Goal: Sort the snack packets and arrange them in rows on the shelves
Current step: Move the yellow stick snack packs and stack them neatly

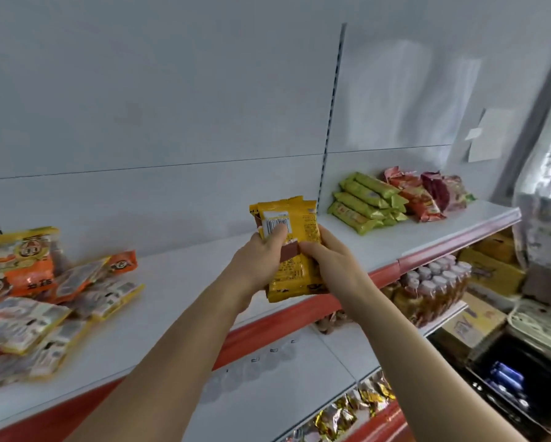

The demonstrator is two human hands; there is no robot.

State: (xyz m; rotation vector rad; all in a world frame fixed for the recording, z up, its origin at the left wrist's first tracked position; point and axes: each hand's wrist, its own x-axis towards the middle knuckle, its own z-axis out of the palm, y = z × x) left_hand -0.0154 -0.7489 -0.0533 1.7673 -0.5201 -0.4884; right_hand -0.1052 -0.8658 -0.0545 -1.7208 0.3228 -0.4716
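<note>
Your left hand (261, 260) and right hand (328, 263) both clamped on yellow packets (295, 247), probably three-four stacked. Green packets (368, 204) up-right, orange pile (41, 295) far left.

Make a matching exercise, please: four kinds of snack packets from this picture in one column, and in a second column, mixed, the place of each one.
Column 1
1. yellow packets
2. green packets
3. orange packets
4. red packets

Column 2
A. loose pile at the left end of the shelf
B. stacked on the right part of the shelf, left of the red ones
C. held in both hands, left hand and right hand
D. on the shelf just right of the green stack

Pairs: 1-C, 2-B, 3-A, 4-D
</note>
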